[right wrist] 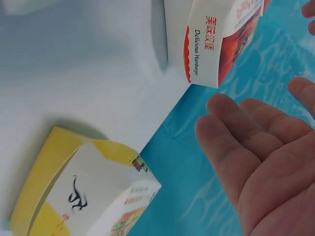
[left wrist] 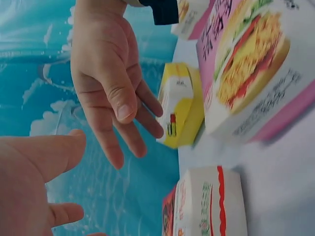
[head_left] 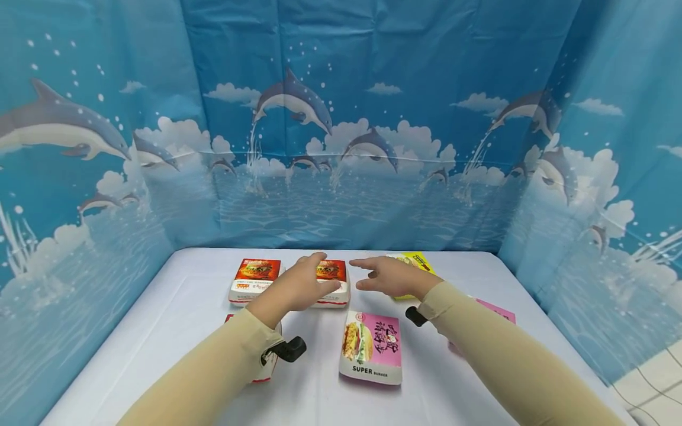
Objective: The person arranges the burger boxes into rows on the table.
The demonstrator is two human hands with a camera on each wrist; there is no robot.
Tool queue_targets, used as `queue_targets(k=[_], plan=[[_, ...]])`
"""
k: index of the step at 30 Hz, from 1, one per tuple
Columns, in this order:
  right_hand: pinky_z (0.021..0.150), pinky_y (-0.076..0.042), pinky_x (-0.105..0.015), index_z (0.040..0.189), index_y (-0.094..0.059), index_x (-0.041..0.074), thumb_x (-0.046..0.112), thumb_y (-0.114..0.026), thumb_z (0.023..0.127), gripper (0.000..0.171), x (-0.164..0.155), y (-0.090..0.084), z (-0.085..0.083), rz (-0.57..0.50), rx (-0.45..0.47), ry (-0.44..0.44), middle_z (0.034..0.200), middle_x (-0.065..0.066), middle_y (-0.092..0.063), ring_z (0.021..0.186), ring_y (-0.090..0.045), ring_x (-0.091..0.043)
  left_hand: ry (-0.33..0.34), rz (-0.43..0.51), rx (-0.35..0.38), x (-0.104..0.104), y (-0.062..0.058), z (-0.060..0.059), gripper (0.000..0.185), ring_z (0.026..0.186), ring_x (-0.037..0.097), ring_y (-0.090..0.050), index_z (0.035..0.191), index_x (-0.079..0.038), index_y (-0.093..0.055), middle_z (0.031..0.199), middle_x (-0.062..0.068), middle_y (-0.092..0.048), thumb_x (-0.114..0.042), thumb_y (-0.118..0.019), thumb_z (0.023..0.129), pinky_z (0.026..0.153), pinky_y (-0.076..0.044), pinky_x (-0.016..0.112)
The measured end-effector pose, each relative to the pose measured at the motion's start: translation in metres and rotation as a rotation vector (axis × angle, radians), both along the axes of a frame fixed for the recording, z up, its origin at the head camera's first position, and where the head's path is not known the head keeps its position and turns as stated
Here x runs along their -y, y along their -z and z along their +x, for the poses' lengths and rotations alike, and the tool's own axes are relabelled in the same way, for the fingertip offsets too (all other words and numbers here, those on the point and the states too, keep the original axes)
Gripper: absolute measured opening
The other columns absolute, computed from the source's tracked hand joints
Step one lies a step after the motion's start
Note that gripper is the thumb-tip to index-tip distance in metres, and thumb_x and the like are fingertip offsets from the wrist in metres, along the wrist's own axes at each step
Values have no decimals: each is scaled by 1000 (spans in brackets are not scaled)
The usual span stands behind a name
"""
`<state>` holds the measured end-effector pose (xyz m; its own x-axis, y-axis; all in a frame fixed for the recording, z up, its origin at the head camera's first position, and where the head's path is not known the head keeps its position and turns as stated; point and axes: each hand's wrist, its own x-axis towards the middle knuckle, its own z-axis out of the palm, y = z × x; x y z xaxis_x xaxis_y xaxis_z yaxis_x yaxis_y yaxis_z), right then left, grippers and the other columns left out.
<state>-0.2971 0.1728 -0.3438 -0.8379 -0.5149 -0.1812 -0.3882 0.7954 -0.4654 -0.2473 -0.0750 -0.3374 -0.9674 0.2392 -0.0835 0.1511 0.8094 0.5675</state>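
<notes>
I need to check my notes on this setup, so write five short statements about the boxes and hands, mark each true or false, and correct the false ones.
1. In the head view, the left hand partly covers a red-topped burger box. True.
2. The right hand grips the yellow-and-white box. False: the right hand holds nothing; the yellow-and-white box lies behind it in the head view.
3. The right sleeve partly hides a second pink box in the head view. True.
4. The pink SUPER BURGER box lies closer to the dolphin backdrop than the yellow-and-white box does. False: the pink SUPER BURGER box lies farther from the dolphin backdrop.
5. The left hand holds no box. True.
</notes>
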Motion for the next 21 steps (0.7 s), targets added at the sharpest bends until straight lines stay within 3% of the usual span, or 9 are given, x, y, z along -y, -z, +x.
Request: queue_targets(k=[10,21], plan=[[111,-50,-58,161,-45,31,46,-69,101,66,-20,1,35,-45,-3,-14,157,-11,-56,142,-56,-37,53,119,-39,-17,5,35,81,152,33,-44,164,-20,-36,168,10,-38,-53,-70,98,119,-41,61],[114,-47,-59,157,-51,31,40,-71,101,60,-36,18,61,-98,43,16,160,-2,-53,143,-55,-36,90,159,11,-33,34,58,82,146,38,-49,163,-19,-38,166,17,-38,-51,-72,96,115,-43,64]])
